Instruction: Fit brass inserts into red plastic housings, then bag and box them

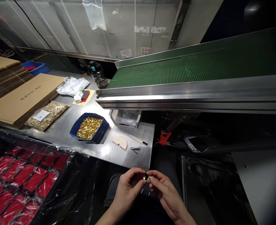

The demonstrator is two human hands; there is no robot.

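Note:
My left hand (126, 189) and my right hand (167, 192) meet low in the view, over my lap and below the steel table's front edge. Both pinch a small dark piece with a tiny gold part (145, 177) between thumbs and fingertips. A blue tray of small gold parts (89, 127) sits on the steel table (119, 153) beyond my hands. A clear bag of the same gold parts (46, 115) lies further left.
A green conveyor belt (199, 67) runs along the right. A black crate of red pieces under plastic film (23, 175) stands at left, flat cardboard (23, 97) behind it. A beige half-disc (120, 142), tweezers (135, 149), a thin tool (138, 139), a water bottle (97, 73).

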